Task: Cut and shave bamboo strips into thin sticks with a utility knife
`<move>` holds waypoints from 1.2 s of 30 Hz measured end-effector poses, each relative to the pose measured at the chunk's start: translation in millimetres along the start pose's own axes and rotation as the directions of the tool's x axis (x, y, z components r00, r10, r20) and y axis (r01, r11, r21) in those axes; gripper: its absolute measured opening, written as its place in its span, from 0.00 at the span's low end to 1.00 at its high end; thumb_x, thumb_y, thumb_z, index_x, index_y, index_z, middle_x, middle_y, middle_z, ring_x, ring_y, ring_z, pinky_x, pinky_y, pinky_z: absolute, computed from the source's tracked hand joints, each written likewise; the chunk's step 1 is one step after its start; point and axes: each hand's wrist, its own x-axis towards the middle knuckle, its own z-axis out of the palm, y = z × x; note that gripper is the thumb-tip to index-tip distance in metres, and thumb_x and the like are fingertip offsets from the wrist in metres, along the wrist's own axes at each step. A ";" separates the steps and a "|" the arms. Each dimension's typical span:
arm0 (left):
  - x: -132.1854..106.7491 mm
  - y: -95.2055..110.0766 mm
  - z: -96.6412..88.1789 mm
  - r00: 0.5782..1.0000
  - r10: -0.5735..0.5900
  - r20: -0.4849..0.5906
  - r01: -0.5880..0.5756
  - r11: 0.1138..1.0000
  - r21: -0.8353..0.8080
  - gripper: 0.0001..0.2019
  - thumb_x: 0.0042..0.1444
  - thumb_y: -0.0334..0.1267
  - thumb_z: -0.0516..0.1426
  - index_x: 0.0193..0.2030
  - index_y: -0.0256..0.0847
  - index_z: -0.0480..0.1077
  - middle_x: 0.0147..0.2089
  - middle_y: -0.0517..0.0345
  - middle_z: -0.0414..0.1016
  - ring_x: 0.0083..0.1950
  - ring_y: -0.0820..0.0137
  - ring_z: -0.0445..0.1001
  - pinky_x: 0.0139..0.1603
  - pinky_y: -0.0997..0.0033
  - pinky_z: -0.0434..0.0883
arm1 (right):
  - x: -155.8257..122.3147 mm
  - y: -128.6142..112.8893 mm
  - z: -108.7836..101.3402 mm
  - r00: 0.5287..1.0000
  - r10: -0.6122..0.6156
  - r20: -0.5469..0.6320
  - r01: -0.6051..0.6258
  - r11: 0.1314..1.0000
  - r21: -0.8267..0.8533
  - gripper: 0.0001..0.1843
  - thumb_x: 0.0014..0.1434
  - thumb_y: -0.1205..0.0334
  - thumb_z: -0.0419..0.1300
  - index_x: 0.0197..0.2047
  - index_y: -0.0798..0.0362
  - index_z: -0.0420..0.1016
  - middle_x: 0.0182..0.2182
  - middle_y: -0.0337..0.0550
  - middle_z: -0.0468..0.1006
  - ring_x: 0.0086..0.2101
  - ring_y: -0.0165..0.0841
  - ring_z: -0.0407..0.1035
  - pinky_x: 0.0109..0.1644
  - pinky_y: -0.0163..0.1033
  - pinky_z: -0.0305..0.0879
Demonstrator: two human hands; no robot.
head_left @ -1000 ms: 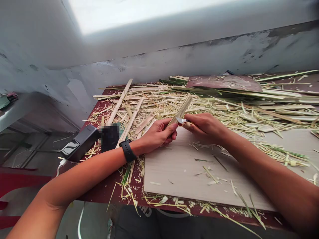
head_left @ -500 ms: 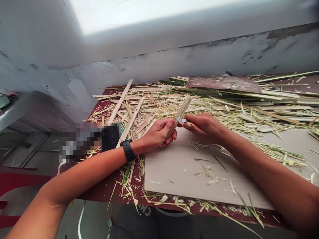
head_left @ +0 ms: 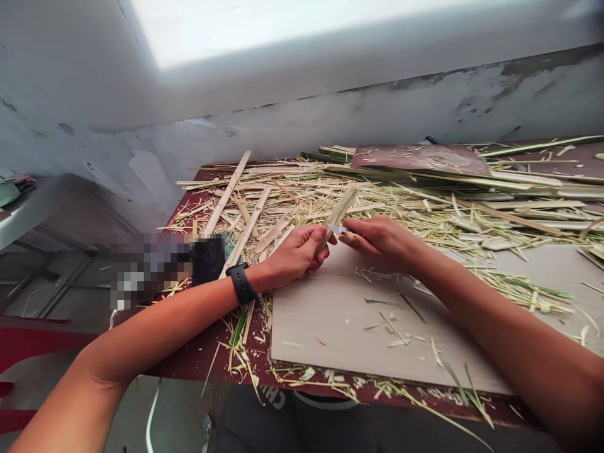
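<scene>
My left hand (head_left: 302, 251) is closed around the lower end of a bamboo strip (head_left: 343, 204), which slants up and away to the right. In my right hand (head_left: 377, 239) is a knife (head_left: 336, 229), its handle mostly hidden by the fingers. The short metal blade lies against the strip just above my left thumb. Both hands are over the far left corner of a pale board (head_left: 321, 321). A dark watch (head_left: 241, 283) is on my left wrist.
Bamboo shavings (head_left: 302, 195) and several longer strips (head_left: 255, 217) cover the back of the dark red table (head_left: 207, 352). A brown sheet (head_left: 419, 158) lies on the pile near the wall. A dark flat object (head_left: 208, 259) sits left of my wrist, beside a blurred patch.
My right hand and the knife have moved slightly left and down. The bamboo strip has also shifted a little left in my left hand's grip.
</scene>
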 end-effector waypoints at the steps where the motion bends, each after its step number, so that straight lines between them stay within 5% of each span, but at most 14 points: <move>1: -0.3 1.1 0.4 1.000 -0.012 -0.010 0.012 1.000 0.013 0.15 0.77 0.46 0.48 0.37 0.42 0.62 0.23 0.72 0.60 0.17 0.82 0.53 0.17 0.80 0.52 | -0.1 0.1 0.9 1.000 0.007 -0.004 -0.007 1.000 -0.026 0.29 0.74 0.36 0.42 0.27 0.47 0.57 0.17 0.36 0.61 0.20 0.30 0.53 0.29 0.39 0.47; 9: 1.0 5.6 1.5 0.997 -0.063 -0.046 0.063 0.998 0.004 0.18 0.78 0.46 0.46 0.37 0.42 0.63 0.21 0.72 0.58 0.16 0.81 0.52 0.14 0.80 0.50 | -1.6 6.5 -1.5 0.998 0.016 -0.063 -0.032 0.965 -0.262 0.38 0.72 0.27 0.35 0.28 0.48 0.62 0.21 0.44 0.70 0.23 0.33 0.60 0.29 0.41 0.44; 20: 3.9 12.6 1.5 0.989 -0.117 -0.087 0.111 0.991 -0.071 0.19 0.79 0.44 0.44 0.36 0.41 0.63 0.22 0.70 0.57 0.17 0.81 0.50 0.17 0.80 0.46 | -0.6 15.6 4.9 0.983 0.116 -0.145 -0.181 0.778 -0.602 0.47 0.73 0.29 0.27 0.34 0.54 0.75 0.26 0.50 0.77 0.22 0.32 0.57 0.29 0.40 0.37; 25: 5.0 10.7 -0.5 0.990 -0.115 -0.087 0.108 0.991 -0.078 0.19 0.79 0.44 0.44 0.36 0.41 0.62 0.21 0.71 0.57 0.16 0.81 0.49 0.16 0.80 0.45 | 2.2 12.9 4.7 0.981 0.126 -0.147 -0.189 0.789 -0.585 0.45 0.74 0.31 0.29 0.34 0.54 0.75 0.27 0.50 0.77 0.22 0.32 0.58 0.30 0.40 0.38; 31: 4.7 5.9 -1.8 0.993 -0.099 -0.069 0.095 0.994 -0.056 0.18 0.79 0.45 0.44 0.37 0.42 0.61 0.21 0.71 0.59 0.16 0.81 0.50 0.16 0.79 0.47 | 2.6 -2.0 6.6 0.990 0.126 -0.060 -0.140 0.925 -0.354 0.38 0.75 0.36 0.32 0.31 0.51 0.68 0.21 0.45 0.71 0.23 0.33 0.61 0.31 0.40 0.47; 36: 6.1 4.9 -2.2 0.994 -0.089 -0.067 0.088 0.996 -0.023 0.18 0.79 0.46 0.43 0.37 0.43 0.60 0.22 0.71 0.59 0.16 0.81 0.49 0.17 0.79 0.47 | -1.1 -14.4 16.3 0.982 0.164 -0.095 -0.187 0.920 -0.345 0.36 0.76 0.39 0.32 0.31 0.50 0.67 0.18 0.44 0.68 0.21 0.34 0.59 0.30 0.40 0.46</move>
